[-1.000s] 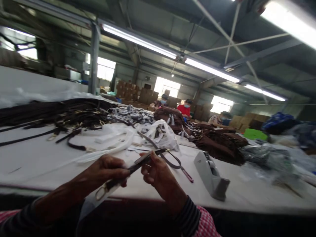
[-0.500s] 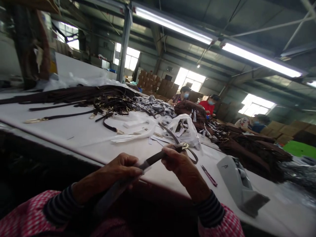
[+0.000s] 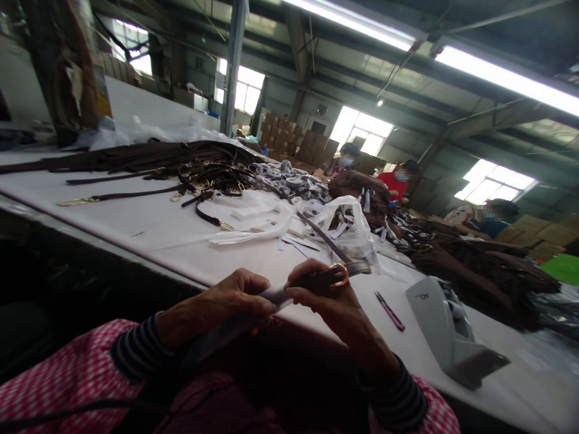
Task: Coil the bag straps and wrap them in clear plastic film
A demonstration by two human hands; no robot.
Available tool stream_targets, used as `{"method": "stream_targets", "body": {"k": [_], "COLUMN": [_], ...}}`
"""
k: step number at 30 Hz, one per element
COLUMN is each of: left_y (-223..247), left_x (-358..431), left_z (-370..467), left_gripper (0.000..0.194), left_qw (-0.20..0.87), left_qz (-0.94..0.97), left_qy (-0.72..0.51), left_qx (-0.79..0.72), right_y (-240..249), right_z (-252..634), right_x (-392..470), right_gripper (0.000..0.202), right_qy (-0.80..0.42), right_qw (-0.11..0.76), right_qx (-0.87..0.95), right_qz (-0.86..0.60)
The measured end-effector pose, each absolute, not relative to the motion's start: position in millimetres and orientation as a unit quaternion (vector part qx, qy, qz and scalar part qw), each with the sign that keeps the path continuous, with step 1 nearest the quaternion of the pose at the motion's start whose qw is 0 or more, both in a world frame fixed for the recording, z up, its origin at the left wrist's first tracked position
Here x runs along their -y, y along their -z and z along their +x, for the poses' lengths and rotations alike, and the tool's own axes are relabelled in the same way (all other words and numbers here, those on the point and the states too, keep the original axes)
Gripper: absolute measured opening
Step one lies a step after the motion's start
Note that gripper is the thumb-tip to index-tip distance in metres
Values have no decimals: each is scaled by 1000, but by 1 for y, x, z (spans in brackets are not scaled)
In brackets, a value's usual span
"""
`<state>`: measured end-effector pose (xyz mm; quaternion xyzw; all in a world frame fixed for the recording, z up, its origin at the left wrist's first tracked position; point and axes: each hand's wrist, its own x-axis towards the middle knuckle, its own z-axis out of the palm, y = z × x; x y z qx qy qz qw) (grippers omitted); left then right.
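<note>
Over the table's near edge, my left hand (image 3: 230, 301) pinches a translucent plastic sleeve (image 3: 277, 295). My right hand (image 3: 332, 304), just beside it, closes on a dark brown strap (image 3: 326, 240) near its gold-coloured buckle (image 3: 338, 275). Part of the strap runs away from me toward a white plastic bag, and part makes a small loop past the buckle. How far the strap sits inside the sleeve is hidden by my fingers. Thread snips (image 3: 389, 311) with pinkish handles lie to the right of my right hand.
On the white table (image 3: 149, 247) a grey tape dispenser (image 3: 429, 319) stands at right. Brown straps with metal clips (image 3: 212, 175), grey coiled pieces (image 3: 294, 181), a white plastic bag (image 3: 362, 226) and brown bundles (image 3: 474, 265) lie farther back. Several people work beyond.
My hands have come closer together, and less strap shows between them. The buckle has turned and sits nearer my right fingers. The view has shifted slightly.
</note>
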<state>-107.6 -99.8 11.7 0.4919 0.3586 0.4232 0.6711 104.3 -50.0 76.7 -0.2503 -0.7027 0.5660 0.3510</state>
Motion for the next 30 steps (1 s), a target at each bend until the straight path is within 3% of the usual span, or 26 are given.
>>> {"method": "stream_targets", "body": {"k": [7, 15, 30], "left_y": [-8, -7, -10], "left_x": [102, 104, 103], "left_z": [-104, -101, -95], "left_gripper": [28, 28, 25], "left_qw": [625, 630, 705], "left_qz": [506, 500, 485], "left_qy": [-427, -415, -388], "left_qx": [-413, -426, -343], "right_y": [-58, -57, -93], "right_z": [133, 148, 153], "right_x": [45, 39, 45], "right_gripper": [32, 18, 14], "right_qy": [-584, -573, -570], "right_qw": [336, 372, 257], "right_qx": [672, 665, 750], "right_qz": [-306, -301, -218]}}
